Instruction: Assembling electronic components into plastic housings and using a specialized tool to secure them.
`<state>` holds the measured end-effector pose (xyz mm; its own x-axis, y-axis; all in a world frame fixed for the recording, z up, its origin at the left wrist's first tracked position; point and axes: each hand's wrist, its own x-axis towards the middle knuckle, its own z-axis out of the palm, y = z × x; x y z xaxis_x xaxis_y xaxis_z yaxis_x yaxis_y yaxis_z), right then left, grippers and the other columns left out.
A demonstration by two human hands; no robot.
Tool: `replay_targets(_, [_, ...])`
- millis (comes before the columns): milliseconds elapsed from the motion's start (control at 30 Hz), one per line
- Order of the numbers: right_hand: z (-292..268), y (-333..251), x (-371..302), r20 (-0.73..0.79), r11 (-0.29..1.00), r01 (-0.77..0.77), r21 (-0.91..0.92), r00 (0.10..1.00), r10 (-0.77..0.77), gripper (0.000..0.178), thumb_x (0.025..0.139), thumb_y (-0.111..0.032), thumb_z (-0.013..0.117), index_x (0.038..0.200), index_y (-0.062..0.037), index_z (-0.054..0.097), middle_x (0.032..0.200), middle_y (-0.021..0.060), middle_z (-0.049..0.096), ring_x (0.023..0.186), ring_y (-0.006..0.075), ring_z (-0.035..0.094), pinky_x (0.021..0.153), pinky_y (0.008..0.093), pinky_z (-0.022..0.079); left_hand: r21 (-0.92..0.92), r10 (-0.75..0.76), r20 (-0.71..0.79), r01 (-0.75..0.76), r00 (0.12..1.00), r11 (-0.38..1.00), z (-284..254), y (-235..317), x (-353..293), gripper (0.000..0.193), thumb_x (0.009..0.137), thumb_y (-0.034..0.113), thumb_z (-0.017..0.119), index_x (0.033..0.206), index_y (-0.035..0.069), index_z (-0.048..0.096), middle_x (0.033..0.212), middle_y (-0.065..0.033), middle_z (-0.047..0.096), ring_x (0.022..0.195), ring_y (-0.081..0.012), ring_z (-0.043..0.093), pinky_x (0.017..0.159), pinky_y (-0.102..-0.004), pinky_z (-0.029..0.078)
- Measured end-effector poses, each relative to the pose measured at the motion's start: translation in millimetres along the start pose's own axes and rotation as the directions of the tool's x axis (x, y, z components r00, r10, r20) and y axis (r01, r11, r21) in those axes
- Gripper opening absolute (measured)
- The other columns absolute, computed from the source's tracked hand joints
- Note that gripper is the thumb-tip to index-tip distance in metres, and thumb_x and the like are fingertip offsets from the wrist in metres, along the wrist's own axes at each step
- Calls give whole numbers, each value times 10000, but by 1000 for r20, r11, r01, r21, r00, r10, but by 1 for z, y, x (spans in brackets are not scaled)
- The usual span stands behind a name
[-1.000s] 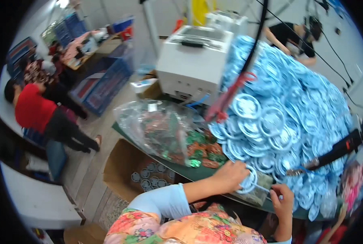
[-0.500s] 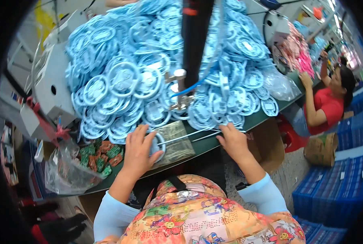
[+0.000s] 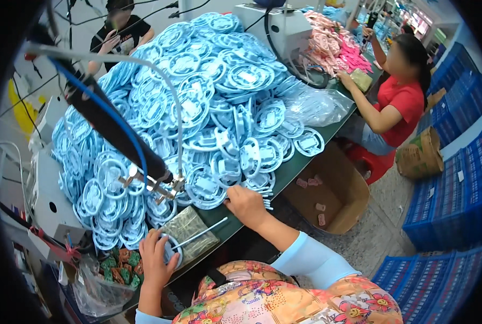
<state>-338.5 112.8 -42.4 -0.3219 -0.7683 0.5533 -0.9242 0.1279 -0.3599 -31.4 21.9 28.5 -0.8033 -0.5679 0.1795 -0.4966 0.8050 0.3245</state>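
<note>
My left hand (image 3: 155,256) is closed on the rim of a light blue plastic ring (image 3: 172,249) at the table's near edge, thumb toward me. One thin pale blue stick (image 3: 202,234) reaches from the ring to the right, over a yellowish clear-wrapped block (image 3: 189,229). Farther right, my right hand (image 3: 247,206) rests at the front of the heap, fingers curled; what they hold, if anything, is hidden. Beside it lie several thin blue sticks (image 3: 266,198). Light blue round plastic parts (image 3: 198,102) are heaped high in front of both hands.
A black hanging powered driver (image 3: 117,135) with a blue hose slants over the heap. Left of my left hand are a clear bag (image 3: 98,291) and red and green pieces (image 3: 121,265). A cardboard box (image 3: 327,200) stands below the right table edge; a co-worker (image 3: 397,102) sits beyond.
The view has swung to the right, bringing in another person at the back. My right hand now lies farther from my left and apart from the stick at the ring; my left stays on the ring.
</note>
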Motion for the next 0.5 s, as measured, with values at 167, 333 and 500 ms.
replay_targets(167, [-15,6,-4,78,995,65,79,994,-71,318,716,-223,788,818,-94,516,748,74,528,651,260,604,540,381,473,33,4,-27,-3,1000,999,1,4,2,582,684,176,791,1198,47,550,1350,-187,492,1302,-414,426,1041,-571,284])
replay_targets(333, [-40,22,-8,82,981,101,165,990,-115,270,759,-242,781,838,-82,577,760,82,560,679,269,606,575,375,480,31,-20,-61,22,998,999,11,5,1,570,698,177,781,1200,41,548,1375,-210,470,1313,-445,404,1061,-588,266])
replay_targets(500, [-76,99,32,-237,994,-105,28,965,109,200,789,-176,735,822,-55,579,824,106,574,761,310,596,614,419,485,18,-26,-131,28,991,999,18,3,-3,535,731,198,770,1186,33,543,1376,-221,466,1308,-460,399,1048,-598,275])
